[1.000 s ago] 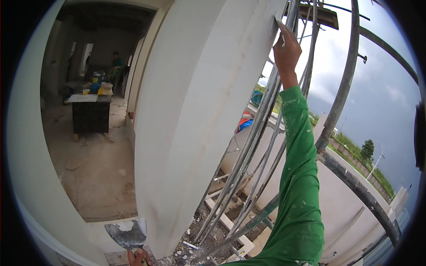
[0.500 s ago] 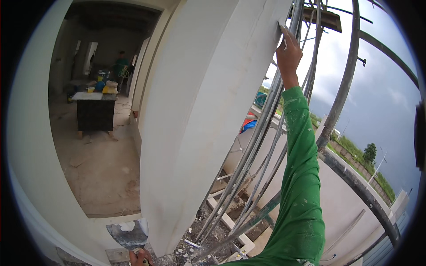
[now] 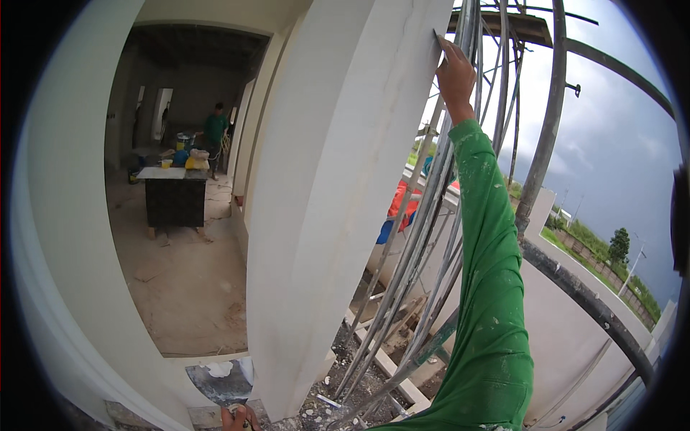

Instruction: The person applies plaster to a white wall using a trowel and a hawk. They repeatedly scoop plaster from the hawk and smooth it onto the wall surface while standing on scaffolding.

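Note:
My right hand [image 3: 457,79] reaches high at the end of a green sleeve spotted with white. Its fingers close on a thin dark scraper [image 3: 437,37], seen nearly edge-on, at the outer edge of a white plastered column [image 3: 338,187]. Most of that tool is hidden by the fingers. Low in the view, my left hand [image 3: 241,418] grips the handle of a wide putty knife [image 3: 215,388]. White putty [image 3: 220,369] lies in a lump on its metal blade. The left hand is partly cut off by the lower edge.
Metal scaffold poles [image 3: 424,230] stand right of the column, with a wooden plank [image 3: 514,27] above and rubble [image 3: 345,373] below. Through a doorway on the left, a person in green [image 3: 215,129] stands behind a dark table [image 3: 175,202] holding buckets and bags.
The whole scene has shifted as the head turned. My right hand stays raised with the scraper at the column's edge; my left hand still holds the putty knife low down.

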`<state>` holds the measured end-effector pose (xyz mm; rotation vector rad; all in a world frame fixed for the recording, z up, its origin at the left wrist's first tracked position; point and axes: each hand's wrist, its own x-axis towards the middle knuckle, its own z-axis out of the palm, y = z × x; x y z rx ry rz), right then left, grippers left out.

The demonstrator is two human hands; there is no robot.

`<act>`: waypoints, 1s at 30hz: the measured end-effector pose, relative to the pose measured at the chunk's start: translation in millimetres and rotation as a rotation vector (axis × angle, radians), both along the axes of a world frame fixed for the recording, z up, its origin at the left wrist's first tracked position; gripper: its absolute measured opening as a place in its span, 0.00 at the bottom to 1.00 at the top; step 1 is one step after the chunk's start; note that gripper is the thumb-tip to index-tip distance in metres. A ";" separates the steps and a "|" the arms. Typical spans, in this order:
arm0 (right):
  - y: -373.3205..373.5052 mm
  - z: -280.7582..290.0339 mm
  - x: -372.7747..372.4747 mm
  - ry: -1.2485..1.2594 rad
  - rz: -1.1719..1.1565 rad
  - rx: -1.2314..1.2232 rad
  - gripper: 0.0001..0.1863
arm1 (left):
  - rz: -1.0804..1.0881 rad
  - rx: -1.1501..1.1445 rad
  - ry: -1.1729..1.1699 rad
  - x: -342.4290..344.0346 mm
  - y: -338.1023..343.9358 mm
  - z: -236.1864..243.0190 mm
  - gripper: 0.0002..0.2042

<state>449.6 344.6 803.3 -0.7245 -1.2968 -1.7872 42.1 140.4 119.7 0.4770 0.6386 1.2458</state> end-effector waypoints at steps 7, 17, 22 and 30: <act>-78.4 -106.8 23.4 0.124 0.243 0.031 0.20 | -0.005 0.085 0.152 -13.2 -21.5 3.1 0.08; -149.6 -597.5 42.7 0.720 0.269 -1.177 0.13 | 0.071 0.200 0.282 -39.1 -22.3 -25.8 0.10; -178.9 -797.8 79.0 0.498 -0.036 -1.959 0.18 | 0.018 0.083 0.030 -43.3 -29.9 -17.6 0.12; -171.6 -747.4 -41.7 0.503 0.101 -2.361 0.22 | 0.166 0.155 0.254 -21.2 -53.3 41.7 0.12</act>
